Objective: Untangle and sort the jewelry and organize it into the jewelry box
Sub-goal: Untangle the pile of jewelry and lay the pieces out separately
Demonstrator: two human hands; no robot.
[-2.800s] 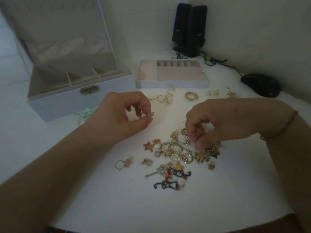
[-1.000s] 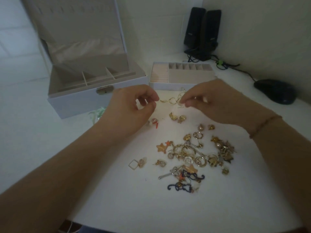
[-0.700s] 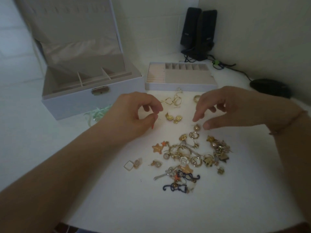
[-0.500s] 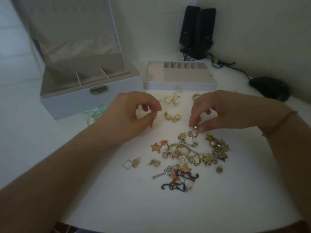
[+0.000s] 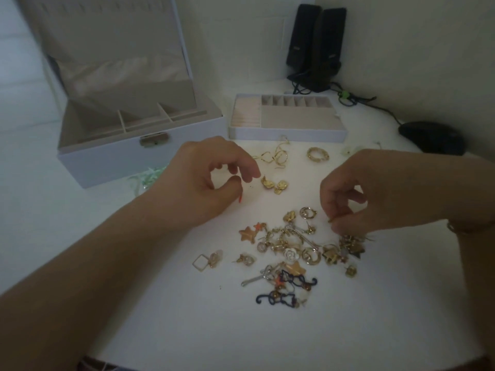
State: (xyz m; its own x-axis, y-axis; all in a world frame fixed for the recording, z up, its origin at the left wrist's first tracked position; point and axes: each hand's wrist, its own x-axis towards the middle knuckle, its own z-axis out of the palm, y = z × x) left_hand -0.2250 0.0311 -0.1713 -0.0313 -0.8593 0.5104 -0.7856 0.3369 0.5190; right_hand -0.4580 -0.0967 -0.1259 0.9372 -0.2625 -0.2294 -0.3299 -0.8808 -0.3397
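On the white table (image 5: 160, 317), the open white jewelry box (image 5: 128, 156) and beige-lined tray (image 5: 289, 135) are seen with bare compartments, while a small gold piece (image 5: 331, 220) is pinched from the tangled gold jewelry pile (image 5: 294, 245) by the right hand (image 5: 375, 194), and the left hand (image 5: 203, 183) is loosely curled around a thin orange piece (image 5: 240, 198).

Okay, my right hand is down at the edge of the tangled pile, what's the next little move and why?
Probably lift that small gold piece clear of the tangled pile of gold jewelry and carry it toward the removable beige-lined tray. The right hand seems to pinch it already at the pile's upper right edge, and the tray's compartments look unfilled.
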